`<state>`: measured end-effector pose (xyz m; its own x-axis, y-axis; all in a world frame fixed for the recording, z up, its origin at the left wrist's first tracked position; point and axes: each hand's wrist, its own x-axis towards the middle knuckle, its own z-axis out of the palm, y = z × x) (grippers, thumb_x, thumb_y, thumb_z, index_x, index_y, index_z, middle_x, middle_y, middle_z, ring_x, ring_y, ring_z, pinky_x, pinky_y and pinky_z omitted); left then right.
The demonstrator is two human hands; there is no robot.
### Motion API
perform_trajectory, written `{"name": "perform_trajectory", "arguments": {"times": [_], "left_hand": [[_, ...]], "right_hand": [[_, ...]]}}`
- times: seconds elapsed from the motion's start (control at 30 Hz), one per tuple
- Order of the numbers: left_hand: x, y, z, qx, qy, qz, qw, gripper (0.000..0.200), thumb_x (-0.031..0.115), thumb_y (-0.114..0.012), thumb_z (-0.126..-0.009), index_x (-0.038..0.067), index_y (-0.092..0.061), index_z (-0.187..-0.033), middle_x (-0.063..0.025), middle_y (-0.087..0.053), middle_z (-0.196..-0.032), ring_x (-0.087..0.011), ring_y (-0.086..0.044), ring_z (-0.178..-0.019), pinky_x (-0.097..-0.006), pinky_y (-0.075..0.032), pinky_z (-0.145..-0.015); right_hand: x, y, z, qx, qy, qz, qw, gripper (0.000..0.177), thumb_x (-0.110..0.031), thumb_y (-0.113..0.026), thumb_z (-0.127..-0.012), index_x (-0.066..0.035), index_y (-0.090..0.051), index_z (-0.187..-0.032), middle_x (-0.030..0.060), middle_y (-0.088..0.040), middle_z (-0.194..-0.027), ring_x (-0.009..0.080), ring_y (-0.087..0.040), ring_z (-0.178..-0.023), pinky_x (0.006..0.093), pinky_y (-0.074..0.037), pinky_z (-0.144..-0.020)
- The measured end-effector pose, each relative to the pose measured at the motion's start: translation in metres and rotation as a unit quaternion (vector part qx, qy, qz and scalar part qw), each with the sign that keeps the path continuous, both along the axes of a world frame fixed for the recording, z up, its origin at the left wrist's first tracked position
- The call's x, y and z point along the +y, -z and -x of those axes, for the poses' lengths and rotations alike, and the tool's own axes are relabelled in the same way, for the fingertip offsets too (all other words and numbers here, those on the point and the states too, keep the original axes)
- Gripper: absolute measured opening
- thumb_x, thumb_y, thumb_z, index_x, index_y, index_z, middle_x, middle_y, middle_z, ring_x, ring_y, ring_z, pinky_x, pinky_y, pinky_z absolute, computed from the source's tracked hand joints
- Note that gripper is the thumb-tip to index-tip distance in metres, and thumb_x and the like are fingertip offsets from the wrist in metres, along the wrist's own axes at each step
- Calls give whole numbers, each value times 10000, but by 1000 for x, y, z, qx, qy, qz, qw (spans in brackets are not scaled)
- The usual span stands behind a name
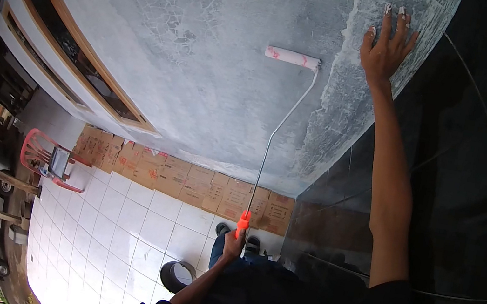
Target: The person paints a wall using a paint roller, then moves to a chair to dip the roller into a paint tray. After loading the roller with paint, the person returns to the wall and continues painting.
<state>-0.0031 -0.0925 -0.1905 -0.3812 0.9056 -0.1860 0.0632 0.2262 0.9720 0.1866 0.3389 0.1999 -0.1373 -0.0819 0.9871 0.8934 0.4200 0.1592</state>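
Note:
A paint roller [293,57] with a white, pink-marked sleeve lies against the grey patchy wall [222,84]. Its long metal rod runs down to an orange handle [244,220], and my left hand [233,245] is wrapped round the lower end of that handle. Higher up at the right, my right hand [387,50] rests on the rough, lighter strip of wall beside the dark tiled surface. Its fingers are spread, with white paint on the fingertips, and it holds nothing.
Cardboard sheets [187,181] line the floor along the wall base. A dark bucket [176,276] stands on the white floor tiles [128,223] near my feet. Farther left are a red plastic chair [40,153], wood-framed windows [75,40] and parked vehicles.

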Motion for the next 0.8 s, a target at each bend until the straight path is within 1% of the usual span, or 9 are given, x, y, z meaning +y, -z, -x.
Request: {"name": "perform_trajectory", "arguments": {"times": [0.07,0.13,0.23,0.37,0.43,0.5,0.63,0.7,0.8], "left_hand": [[26,-8,-9,4,25,-20,999,504,413,-462,-937,22,-475,-619,13,-431,-513,-73,-391,-467,-276,-313,-429],[46,-11,-15,-78,34,-35,996,505,426,-445,-941,40,-455,-615,19,-408,-502,-73,-376,-453,-271,-300,-422],[51,-17,-10,-56,51,-51,996,503,440,-433,-941,58,-436,-613,23,-395,-503,-70,-373,-452,-262,-292,-423],[4,8,12,-88,63,33,994,505,458,-430,-936,68,-434,-616,25,-388,-506,-65,-374,-467,-256,-294,-435],[-27,1,26,-99,61,64,991,510,466,-429,-934,65,-444,-619,24,-389,-505,-68,-378,-473,-261,-302,-442],[-60,-4,37,9,51,125,991,530,477,-438,-925,38,-483,-632,2,-411,-505,-98,-409,-483,-295,-331,-458],[-95,-32,52,71,71,210,973,569,503,-391,-932,20,-507,-653,-28,-441,-513,-134,-454,-483,-333,-356,-468],[-96,-58,52,123,55,255,958,571,479,-457,-910,-26,-537,-655,-100,-484,-515,-196,-487,-506,-390,-381,-509],[-105,-72,47,157,52,210,964,583,490,-413,-924,-24,-525,-673,-91,-466,-506,-188,-467,-495,-379,-375,-509]], "right_hand": [[1,1,0,-3,-4,-3,1000,460,-219,-520,-855,-85,-457,-1291,186,-388,-1324,348,-333,-1289,589,-171,-1051],[2,2,-2,-2,-2,0,1000,463,-217,-523,-852,-85,-457,-1291,187,-389,-1323,349,-331,-1290,590,-169,-1051],[3,2,-3,-3,-3,5,1000,467,-215,-529,-848,-85,-457,-1291,189,-390,-1320,350,-331,-1289,590,-168,-1052],[5,3,-2,8,-3,-1,1000,466,-252,-517,-853,-117,-464,-1296,154,-413,-1312,322,-360,-1275,578,-187,-1051],[6,2,-3,4,-5,-2,1000,464,-236,-527,-850,-100,-463,-1290,173,-408,-1309,337,-346,-1281,582,-182,-1051],[4,2,-1,-4,-1,-11,1000,451,-224,-534,-851,-82,-468,-1274,190,-409,-1303,352,-336,-1285,586,-184,-1046],[4,2,0,-6,-17,-24,1000,433,-229,-530,-854,-78,-480,-1256,189,-413,-1297,354,-346,-1277,591,-192,-1038],[3,1,-1,-9,-14,-19,1000,430,-233,-528,-856,-76,-481,-1254,188,-414,-1294,356,-344,-1277,594,-190,-1037],[5,2,-1,-10,-13,-18,1000,427,-243,-523,-861,-74,-483,-1251,188,-417,-1290,360,-340,-1277,598,-189,-1034]]}}
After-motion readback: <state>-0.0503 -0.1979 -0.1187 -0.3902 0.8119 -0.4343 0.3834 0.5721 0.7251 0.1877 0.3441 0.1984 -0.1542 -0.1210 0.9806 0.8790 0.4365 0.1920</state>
